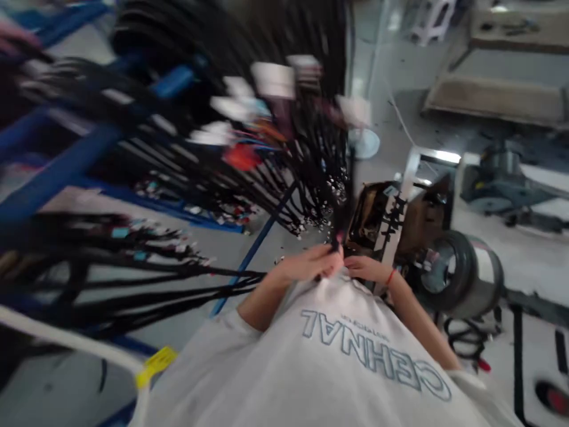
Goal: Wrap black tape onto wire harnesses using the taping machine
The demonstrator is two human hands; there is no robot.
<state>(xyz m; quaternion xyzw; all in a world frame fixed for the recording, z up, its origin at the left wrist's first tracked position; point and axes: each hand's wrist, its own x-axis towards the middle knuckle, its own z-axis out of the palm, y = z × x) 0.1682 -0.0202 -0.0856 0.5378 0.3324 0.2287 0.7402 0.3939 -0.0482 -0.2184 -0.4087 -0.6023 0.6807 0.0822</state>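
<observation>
My left hand [309,264] and my right hand [365,268] meet close to my chest, just above my white printed shirt [338,356]. Both have their fingers curled and pinched together. Between them is the lower end of a black cable [338,234], which hangs down from a dense bundle of black cables [284,172] carrying white and red labels. The left fingers close on the cable end. The right fingertips press in beside it, and motion blur hides what they grip. A red band circles my right wrist.
A blue rack [66,163] draped with more black cables fills the left. A brown open box [377,213] and a grey cable drum [464,273] stand to the right. Wooden pallets [498,98], a floor fan [364,143] and a white stool [431,21] lie beyond. A yellow tag [155,363] hangs at lower left.
</observation>
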